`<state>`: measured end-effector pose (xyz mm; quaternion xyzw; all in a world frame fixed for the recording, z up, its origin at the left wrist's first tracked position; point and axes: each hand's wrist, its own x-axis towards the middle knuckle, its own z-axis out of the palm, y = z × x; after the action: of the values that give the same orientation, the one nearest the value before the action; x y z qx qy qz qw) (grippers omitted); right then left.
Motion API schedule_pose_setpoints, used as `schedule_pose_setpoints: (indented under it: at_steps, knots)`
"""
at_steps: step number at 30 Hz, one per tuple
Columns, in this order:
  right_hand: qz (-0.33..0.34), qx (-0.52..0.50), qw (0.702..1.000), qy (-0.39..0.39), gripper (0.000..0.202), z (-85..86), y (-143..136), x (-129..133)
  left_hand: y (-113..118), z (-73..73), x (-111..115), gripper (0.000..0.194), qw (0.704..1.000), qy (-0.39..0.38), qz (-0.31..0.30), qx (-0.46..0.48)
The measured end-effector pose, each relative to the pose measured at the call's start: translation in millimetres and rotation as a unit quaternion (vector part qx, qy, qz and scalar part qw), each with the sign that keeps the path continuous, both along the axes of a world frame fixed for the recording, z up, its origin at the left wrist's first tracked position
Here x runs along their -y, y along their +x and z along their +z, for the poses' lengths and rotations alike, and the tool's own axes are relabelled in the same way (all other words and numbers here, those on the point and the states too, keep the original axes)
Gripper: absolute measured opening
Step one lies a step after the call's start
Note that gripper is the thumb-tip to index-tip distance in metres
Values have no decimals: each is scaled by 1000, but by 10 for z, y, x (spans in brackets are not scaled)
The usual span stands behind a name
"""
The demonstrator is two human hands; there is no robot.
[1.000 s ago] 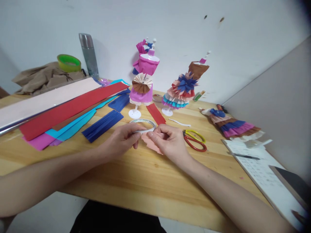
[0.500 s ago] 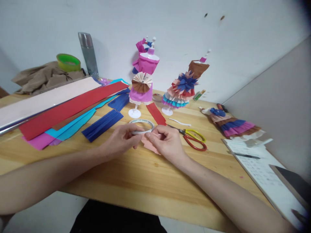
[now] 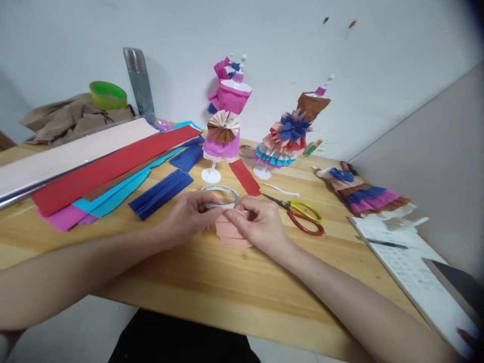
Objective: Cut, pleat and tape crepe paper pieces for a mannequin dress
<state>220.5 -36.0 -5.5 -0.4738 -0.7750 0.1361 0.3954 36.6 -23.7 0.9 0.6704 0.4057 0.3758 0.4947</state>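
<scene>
Near the table's middle, my left hand (image 3: 191,214) is closed round the near left side of a roll of tape (image 3: 220,188), which stands tilted. Close beside it, my right hand (image 3: 260,222) pinches a folded piece of pink crepe paper (image 3: 230,233) along its upper edge, and the paper hangs below the fingers. The fingertips of both hands nearly meet at the roll's near rim. Scissors (image 3: 293,206) with one yellow and one red handle lie open just right of my right hand. Behind the hands lies a red paper strip (image 3: 245,176).
Two small dress forms in paper dresses, one pink (image 3: 223,136) and one brown-topped (image 3: 289,131), stand at the back. Coloured crepe sheets (image 3: 113,161) cover the left side. A paper dress (image 3: 363,191), a whiteboard (image 3: 389,262) and a pen (image 3: 387,243) lie right.
The pink paper has shifted slightly left and shows more of its surface below my right hand. Both hands stay close together at the roll. The whole view has moved a little.
</scene>
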Motion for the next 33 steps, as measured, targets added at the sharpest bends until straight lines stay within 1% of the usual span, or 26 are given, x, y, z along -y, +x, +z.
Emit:
schedule_pose_setpoints:
  at_steps: [5, 9, 12, 14, 17, 20, 24, 27, 28, 29, 31, 33]
  knots:
    - [34, 72, 996, 44, 28, 104, 31, 31, -3, -7, -21, 21, 999, -18, -7, 40]
    - [39, 120, 986, 109, 27, 107, 59, 17, -8, 2, -31, 15, 999, -28, 15, 36]
    - [25, 106, 986, 130, 27, 88, 99, -23, -24, -13, -55, 14, 998, -37, 41, 24]
    - [13, 83, 984, 160, 24, 81, 115, -28, -37, -29, -78, 15, 998, -35, 56, 15]
    - [33, 103, 964, 243, 19, 49, 78, 21, -49, -32, -103, 16, 997, -27, 65, 10]
    - [67, 176, 937, 294, 28, -35, -16, 81, -42, 0, -102, 18, 997, -42, 65, 7]
    - [37, 238, 918, 315, 27, -164, -101, 64, -21, 46, -79, 20, 996, -73, 57, 13]
    - [23, 242, 912, 331, 13, -209, -99, 12, -18, 59, -63, 23, 996, -75, 53, 12]
    - [27, 238, 911, 336, 5, -213, -92, 0, -20, 58, -59, 24, 996, -71, 53, 10]
    - [34, 234, 910, 339, 3, -213, -83, -6, -24, 55, -58, 25, 996, -66, 54, 7]
    - [54, 228, 913, 334, 14, -204, -69, -3, -31, 39, -60, 24, 996, -60, 60, 8]
    - [66, 230, 915, 324, 17, -192, -63, 17, -36, 17, -67, 22, 996, -58, 66, 14]
